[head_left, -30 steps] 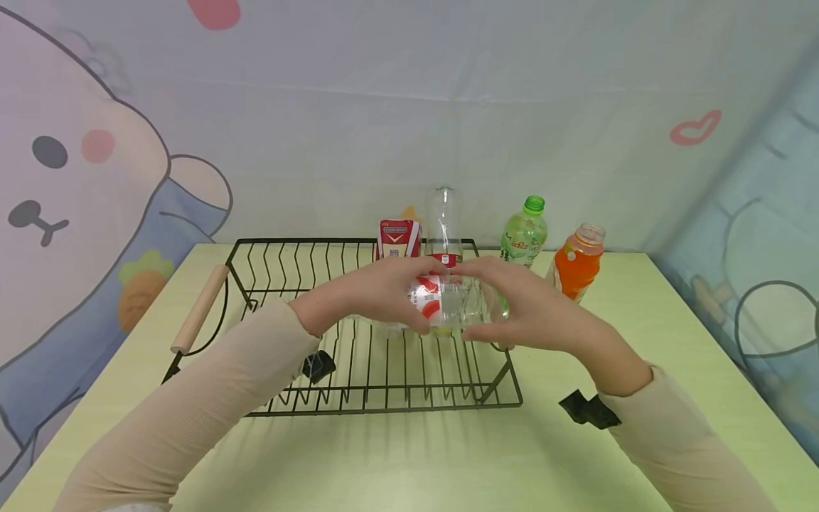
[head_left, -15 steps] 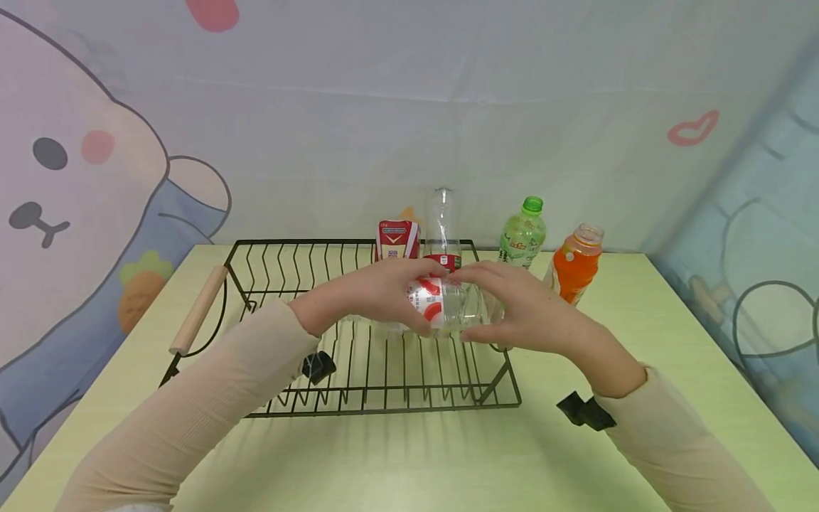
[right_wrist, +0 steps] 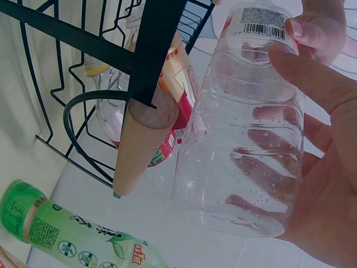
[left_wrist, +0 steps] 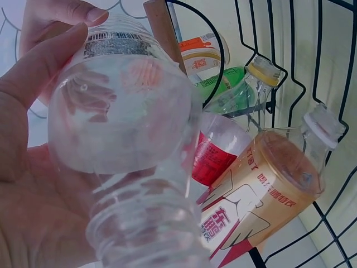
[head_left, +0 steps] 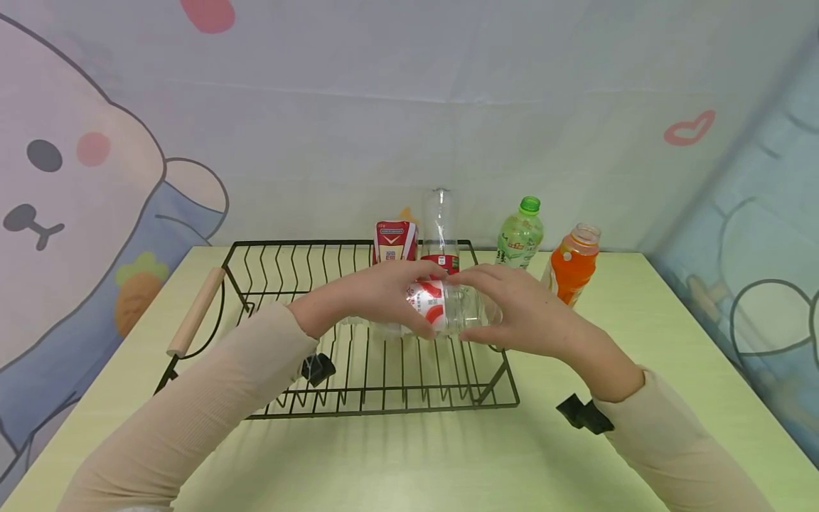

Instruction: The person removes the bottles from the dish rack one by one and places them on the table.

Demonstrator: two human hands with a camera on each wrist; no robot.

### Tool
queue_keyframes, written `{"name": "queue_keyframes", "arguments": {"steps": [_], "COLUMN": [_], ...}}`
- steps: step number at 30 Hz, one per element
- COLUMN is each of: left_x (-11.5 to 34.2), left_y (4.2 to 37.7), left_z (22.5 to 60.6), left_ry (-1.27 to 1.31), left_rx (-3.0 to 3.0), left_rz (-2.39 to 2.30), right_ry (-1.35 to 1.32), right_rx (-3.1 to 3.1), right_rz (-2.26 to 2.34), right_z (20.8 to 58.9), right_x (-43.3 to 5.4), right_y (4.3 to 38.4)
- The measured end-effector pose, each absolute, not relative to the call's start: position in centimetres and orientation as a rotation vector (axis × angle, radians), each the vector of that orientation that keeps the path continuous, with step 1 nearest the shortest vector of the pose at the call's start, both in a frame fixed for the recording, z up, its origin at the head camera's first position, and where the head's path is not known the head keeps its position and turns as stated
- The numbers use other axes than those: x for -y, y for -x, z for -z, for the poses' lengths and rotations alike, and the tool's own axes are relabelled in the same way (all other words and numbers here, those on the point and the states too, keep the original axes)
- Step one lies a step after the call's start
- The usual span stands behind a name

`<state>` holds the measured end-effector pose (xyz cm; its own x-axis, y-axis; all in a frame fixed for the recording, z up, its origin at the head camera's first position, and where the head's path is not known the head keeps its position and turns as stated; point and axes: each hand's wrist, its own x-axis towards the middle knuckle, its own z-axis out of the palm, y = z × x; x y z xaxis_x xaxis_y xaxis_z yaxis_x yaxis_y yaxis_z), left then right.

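Both hands hold one clear plastic bottle point(head_left: 467, 310) lying sideways over the dish rack. Its white-and-red label point(head_left: 427, 301) shows between the hands in the head view. My left hand point(head_left: 382, 295) curls round the neck half, with the thumb at the label in the left wrist view. My right hand point(head_left: 527, 311) grips the base half; in the right wrist view its fingers show through the wet plastic point(right_wrist: 240, 145). Both thumbs come close together near the barcode point(right_wrist: 265, 28).
The black wire rack point(head_left: 384, 411) has wooden handles point(head_left: 197, 311). At its back stand a red-and-white carton point(head_left: 394, 240) and a clear bottle with a red label point(head_left: 439, 220). Right of the rack stand a green bottle point(head_left: 520, 235) and an orange bottle point(head_left: 574, 267).
The head view has shifted slightly, so the scene sits a little further left. Both hands keep their hold on the bottle, almost unmoved.
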<state>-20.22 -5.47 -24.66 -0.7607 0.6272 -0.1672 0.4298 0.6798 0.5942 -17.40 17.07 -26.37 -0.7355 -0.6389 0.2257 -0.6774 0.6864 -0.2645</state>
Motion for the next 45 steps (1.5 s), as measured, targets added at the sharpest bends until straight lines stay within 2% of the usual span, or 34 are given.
{"name": "queue_keyframes", "arguments": {"steps": [18,45], "left_x": [5.9,7.7], "left_y": [20.7,21.2], "left_z": [24.3,23.3], "left_ry": [-0.854,-0.735], "left_rx": [-2.563,-2.637], "left_rz": [-0.865,-0.996], "right_ry": [-1.066,-0.817], "right_rx": [2.707,2.675], "right_rz": [-0.574,-0.752], "right_z": [26.0,25.7], "right_x": [-18.0,-21.7], "right_y": [17.3,17.0]}}
